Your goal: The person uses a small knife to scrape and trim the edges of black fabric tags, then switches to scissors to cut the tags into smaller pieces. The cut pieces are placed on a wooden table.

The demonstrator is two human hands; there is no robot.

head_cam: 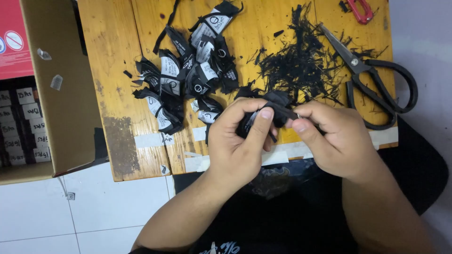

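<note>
My left hand (240, 136) and my right hand (336, 136) meet above the near edge of a small wooden table (113, 70). Together they pinch a bundle of black woven labels (278, 106). My left thumb presses on the bundle's top, and my right thumb and fingers grip its right end. A heap of folded black-and-white labels (188, 75) lies on the table just beyond my left hand. A pile of black thread trimmings (301, 66) is spread beyond my right hand.
Large black scissors (376, 80) lie shut at the table's right side. A small red clipper (360, 9) sits at the far right corner. An open cardboard box (56, 94) with tagged bundles stands on the white tile floor (70, 211) to the left.
</note>
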